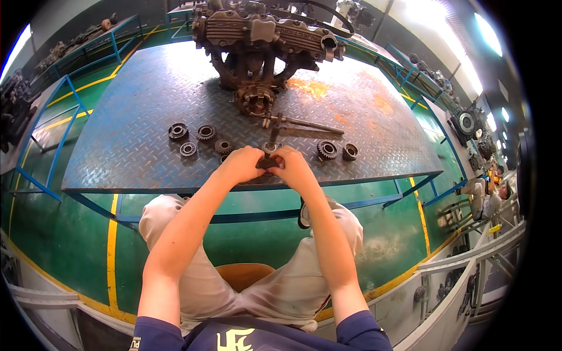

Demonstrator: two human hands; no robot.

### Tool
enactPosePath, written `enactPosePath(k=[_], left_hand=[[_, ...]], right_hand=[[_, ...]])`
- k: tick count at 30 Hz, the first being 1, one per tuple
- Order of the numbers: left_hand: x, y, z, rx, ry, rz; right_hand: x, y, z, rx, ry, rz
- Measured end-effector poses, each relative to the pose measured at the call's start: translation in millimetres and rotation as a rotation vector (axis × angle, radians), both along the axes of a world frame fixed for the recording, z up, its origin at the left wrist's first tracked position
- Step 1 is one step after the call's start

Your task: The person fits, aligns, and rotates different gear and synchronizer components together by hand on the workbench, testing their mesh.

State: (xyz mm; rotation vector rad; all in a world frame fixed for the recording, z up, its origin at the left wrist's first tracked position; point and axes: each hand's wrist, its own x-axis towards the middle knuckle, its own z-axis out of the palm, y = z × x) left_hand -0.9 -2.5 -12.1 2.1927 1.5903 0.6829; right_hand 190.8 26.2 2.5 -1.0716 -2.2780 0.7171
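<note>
Both hands meet at the near edge of the metal table. My left hand (244, 163) and my right hand (293, 168) are closed with thumbs and fingertips on a small dark metal part (267, 162), mostly covered by the fingers. Just beyond the fingertips is a round, ring-like metal piece (270, 147); whether it joins the held part I cannot tell. Left of my hands lie several toothed gears (206, 133) and a bearing-like ring (188, 150). To the right sit two more gears, a wider one (327, 150) and a narrower one (349, 152).
A large engine block assembly (263, 35) stands on the far side of the blue diamond-plate table (140, 88). In front of it a long metal shaft (307, 125) lies across the plate. Benches with parts (468, 126) line the right side; a person (485, 196) is at far right.
</note>
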Motion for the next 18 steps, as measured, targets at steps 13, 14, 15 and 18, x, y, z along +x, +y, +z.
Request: enactPosePath(k=[13, 14, 15, 18], left_hand=[[-24, -13, 3, 0.030, 0.056, 0.009], [-25, -14, 2, 0.029, 0.056, 0.010], [-26, -15, 2, 0.034, 0.079, 0.017], [-25, -16, 5, 0.018, 0.095, 0.019]], right_hand=[[-17, -5, -3, 0.130, 0.021, 0.072], [-17, -5, -2, 0.129, 0.021, 0.073], [-16, -7, 1, 0.074, -0.009, 0.047], [-7, -4, -1, 0.019, -0.059, 0.008]])
